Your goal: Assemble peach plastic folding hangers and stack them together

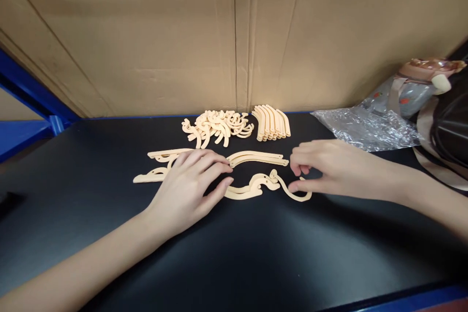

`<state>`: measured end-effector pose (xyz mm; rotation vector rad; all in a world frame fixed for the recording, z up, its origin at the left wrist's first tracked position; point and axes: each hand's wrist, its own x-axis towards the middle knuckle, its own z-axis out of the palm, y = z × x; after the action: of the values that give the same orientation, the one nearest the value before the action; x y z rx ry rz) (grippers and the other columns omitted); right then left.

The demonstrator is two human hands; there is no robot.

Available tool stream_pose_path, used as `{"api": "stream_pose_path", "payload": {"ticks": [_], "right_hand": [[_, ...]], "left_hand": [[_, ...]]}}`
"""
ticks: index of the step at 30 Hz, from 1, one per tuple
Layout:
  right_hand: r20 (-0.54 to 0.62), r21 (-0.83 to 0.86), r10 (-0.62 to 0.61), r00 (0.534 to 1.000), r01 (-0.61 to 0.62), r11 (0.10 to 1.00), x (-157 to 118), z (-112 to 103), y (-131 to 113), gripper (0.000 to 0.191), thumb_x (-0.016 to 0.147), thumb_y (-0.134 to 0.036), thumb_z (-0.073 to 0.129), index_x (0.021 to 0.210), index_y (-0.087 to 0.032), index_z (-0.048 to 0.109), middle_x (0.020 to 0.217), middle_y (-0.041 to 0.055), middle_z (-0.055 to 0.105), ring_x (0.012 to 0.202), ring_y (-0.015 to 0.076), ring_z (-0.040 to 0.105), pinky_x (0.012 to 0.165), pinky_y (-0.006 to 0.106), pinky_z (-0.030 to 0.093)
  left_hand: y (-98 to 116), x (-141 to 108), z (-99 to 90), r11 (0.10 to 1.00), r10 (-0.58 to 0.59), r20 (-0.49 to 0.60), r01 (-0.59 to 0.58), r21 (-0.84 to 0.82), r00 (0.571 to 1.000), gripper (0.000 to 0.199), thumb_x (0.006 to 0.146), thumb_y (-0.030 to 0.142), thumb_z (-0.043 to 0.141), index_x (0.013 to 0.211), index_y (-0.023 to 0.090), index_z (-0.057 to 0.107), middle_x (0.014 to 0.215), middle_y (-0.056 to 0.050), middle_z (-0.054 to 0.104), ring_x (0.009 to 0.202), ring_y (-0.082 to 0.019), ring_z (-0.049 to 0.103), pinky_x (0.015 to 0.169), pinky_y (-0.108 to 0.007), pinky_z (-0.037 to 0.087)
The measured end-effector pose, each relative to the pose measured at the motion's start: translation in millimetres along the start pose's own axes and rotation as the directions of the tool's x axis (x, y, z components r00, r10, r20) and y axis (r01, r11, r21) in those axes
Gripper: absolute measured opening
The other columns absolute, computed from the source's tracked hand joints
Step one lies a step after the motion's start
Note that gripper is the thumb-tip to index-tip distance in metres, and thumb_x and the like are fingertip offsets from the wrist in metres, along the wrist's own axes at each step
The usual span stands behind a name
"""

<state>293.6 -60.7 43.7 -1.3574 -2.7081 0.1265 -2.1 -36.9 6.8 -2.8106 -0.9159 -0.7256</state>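
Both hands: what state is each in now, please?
Left hand: open, loosely bent, beside the arched strips; nothing visibly held.
Right hand: open, half-curled, at the hooked piece; contact unclear.

Black tabletop [234,258], cardboard [146,34] standing behind it, blue frame [27,90] at left, crumpled clear plastic [376,129] back right next to a pink-collared see-through bottle [411,92], dark object [451,122] at right edge.

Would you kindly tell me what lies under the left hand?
Pale pieces extend from under the left hand toward the left, on a black tabletop; their covered ends and anything else there cannot be seen.
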Motion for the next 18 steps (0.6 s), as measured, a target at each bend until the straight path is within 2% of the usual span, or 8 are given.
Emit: {"api": "stream_pose_path", "payload": {"ticks": [3,6,10,14,18], "right_hand": [[0.045,0.026,-0.012,0.999,0.011,1.0,-10,7,0,0.033,0.083,-0.056,0.061,0.082,-0.023,0.059,0.081,-0.0002,0.062,0.069,0.0154,0.056,0.06,0.028,0.039],[0.089,0.071,-0.005,0.996,-0.002,0.997,-14,10,0,0.024,0.087,-0.047,0.058,0.082,-0.023,0.059,0.083,-0.0014,0.062,0.071,0.0143,0.056,0.063,0.028,0.039],[0.105,0.077,0.016,0.994,-0.024,0.997,-20,11,-4,0.006,0.08,-0.026,0.058,0.076,-0.023,0.056,0.078,-0.0039,0.061,0.07,0.0131,0.054,0.064,0.027,0.037],[0.032,0.025,0.021,0.999,-0.022,0.999,-24,12,-9,0.008,0.072,-0.02,0.058,0.07,-0.021,0.05,0.07,-0.0047,0.056,0.063,0.0117,0.047,0.061,0.026,0.033],[-0.132,0.036,-0.019,0.991,0.024,0.999,-26,9,-10,0.01,0.07,-0.016,0.057,0.07,-0.02,0.048,0.068,-0.0051,0.053,0.062,0.0103,0.046,0.062,0.025,0.034]], "left_hand": [[-2,7,-1.9,0.997,-0.075,-0.034,0.075,0.015,0.997,0.017,0.095,0.024,0.049,0.097,0.018,0.065,0.103,-0.005,0.068,0.099,-0.023,0.057,0.084,-0.039,0.041],[-1,14,-2.9,0.99,-0.127,0.009,0.128,-0.059,0.992,0.018,0.095,0.024,0.049,0.093,0.017,0.065,0.1,-0.005,0.067,0.097,-0.022,0.056,0.085,-0.038,0.043],[11,23,-1.1,0.994,-0.057,0.063,0.063,-0.094,0.996,0.018,0.094,0.021,0.049,0.093,0.016,0.066,0.097,-0.006,0.066,0.096,-0.021,0.055,0.087,-0.037,0.045],[29,29,1.9,0.995,0.035,0.048,-0.03,-0.09,0.998,0.018,0.094,0.021,0.05,0.09,0.015,0.066,0.095,-0.006,0.066,0.094,-0.021,0.055,0.083,-0.036,0.045],[40,24,3.0,0.989,0.051,-0.036,-0.056,-0.14,0.998,0.018,0.095,0.02,0.05,0.107,0.015,0.061,0.105,-0.006,0.065,0.1,-0.02,0.056,0.085,-0.034,0.046]]}}
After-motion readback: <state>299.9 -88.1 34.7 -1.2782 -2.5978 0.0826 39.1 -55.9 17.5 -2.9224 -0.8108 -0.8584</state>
